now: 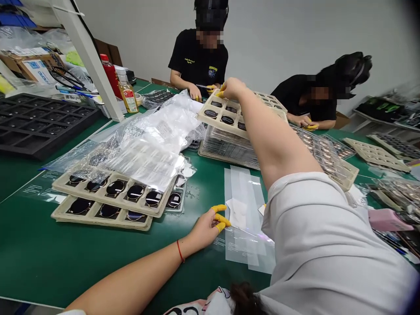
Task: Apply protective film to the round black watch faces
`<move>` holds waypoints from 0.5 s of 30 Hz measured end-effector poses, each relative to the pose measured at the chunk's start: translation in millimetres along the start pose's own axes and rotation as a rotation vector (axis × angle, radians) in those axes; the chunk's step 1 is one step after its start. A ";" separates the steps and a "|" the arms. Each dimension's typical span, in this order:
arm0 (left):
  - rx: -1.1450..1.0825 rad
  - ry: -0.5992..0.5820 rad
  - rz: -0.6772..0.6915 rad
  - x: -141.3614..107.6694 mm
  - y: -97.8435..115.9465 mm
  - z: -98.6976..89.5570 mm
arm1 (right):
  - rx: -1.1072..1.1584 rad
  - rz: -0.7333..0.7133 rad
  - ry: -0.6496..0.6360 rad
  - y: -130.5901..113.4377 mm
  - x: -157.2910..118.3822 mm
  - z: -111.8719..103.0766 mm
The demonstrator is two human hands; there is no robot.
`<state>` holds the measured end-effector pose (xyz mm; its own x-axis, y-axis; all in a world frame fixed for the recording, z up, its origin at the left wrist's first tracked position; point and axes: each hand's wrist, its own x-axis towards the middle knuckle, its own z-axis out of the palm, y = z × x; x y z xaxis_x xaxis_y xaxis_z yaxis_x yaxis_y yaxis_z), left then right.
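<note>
Left hand [206,228]: nearest hand, resting on the green work mat [98,271], a red cord [180,250] on the wrist. The yellow finger cots [220,218] sit close together, loosely curled. Grip: no held object can be made out, and whether thin film lies between the fingertips cannot be told.

Clear film strips [244,218]: flat on the mat, just beside the left fingertips.

Right hand [231,89]: raised, clenched on the far left corner of the tray.

Beige molded tray [216,114]: carries round dark lenses [227,120], lifted and tilted above the clear plastic trays [226,151].

Axis: the tray's long axis runs left to right across the view, falling slightly rightward. The grip is at its left end, and the rest extends rightward beneath the right forearm [275,135]. The right hand is far nearer than the left.

Left of the hands: two stacked beige lens trays [98,224], partly under a plastic bag [154,140].

Far side: two co-workers in black, hands [195,92] and [303,120] at the table; a black compartment tray [39,124] at far left.
</note>
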<state>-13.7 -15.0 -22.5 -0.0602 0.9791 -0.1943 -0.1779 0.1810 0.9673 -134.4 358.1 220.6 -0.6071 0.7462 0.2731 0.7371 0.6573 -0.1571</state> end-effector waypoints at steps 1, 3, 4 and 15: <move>-0.003 -0.001 -0.002 0.1 -0.3 -0.1 | -0.042 0.014 -0.032 -6.4 2.0 1.1; -0.008 -0.002 -0.006 0.0 -0.9 0.1 | -0.125 0.032 -0.074 -15.6 4.2 2.4; -0.011 -0.002 -0.009 0.0 -1.3 0.3 | -0.158 0.031 -0.089 -18.1 4.4 2.4; -0.007 0.010 -0.007 -2.7 3.5 1.6 | -0.129 -0.125 0.089 -14.1 -13.2 6.7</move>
<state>-12.5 -16.8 -18.3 -0.0685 0.9770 -0.2022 -0.1852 0.1867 0.9648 -138.8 339.7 212.8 -0.6716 0.6438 0.3668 0.6934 0.7205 0.0050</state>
